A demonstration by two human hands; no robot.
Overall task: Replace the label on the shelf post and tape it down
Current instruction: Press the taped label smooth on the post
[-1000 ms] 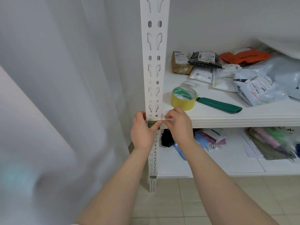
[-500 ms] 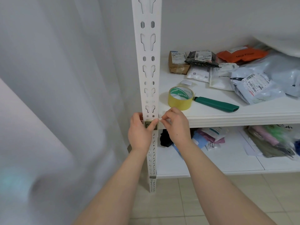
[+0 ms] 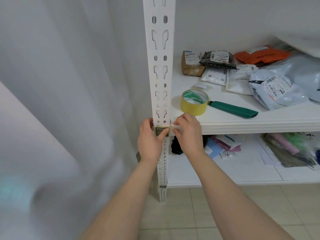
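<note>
- On the front face of the white shelf post [image 3: 160, 70], level with the edge of the upper shelf board [image 3: 259, 126], sits the dark label [image 3: 160, 130], partly covered by a thumb.
- A clear tape strip [image 3: 174, 126] runs from the label's top edge out toward 3 o'clock. It looks only partly stuck down. If it goes slack or twists, it could crease or fold onto itself and lose its hold.
- The label could slip or tilt if the thumb lifts before the tape bonds. The post's punched slots leave little flat metal for the adhesive.
- Tape laid crooked could bridge onto the shelf edge instead of wrapping the post.
- The left hand [image 3: 149, 142] clasps the post. Its fingers hook round the 9 o'clock edge, and its thumb presses flat across the label.
- The right hand [image 3: 187, 134] has curled fingers and pinches the free end of the strip at the post's 3 o'clock side, touching the shelf edge.
- At 1 o'clock from the hands, the yellow tape roll [image 3: 194, 102] lies on the board, untouched. A green-handled cutter [image 3: 232, 110] lies at its 3 o'clock.
</note>
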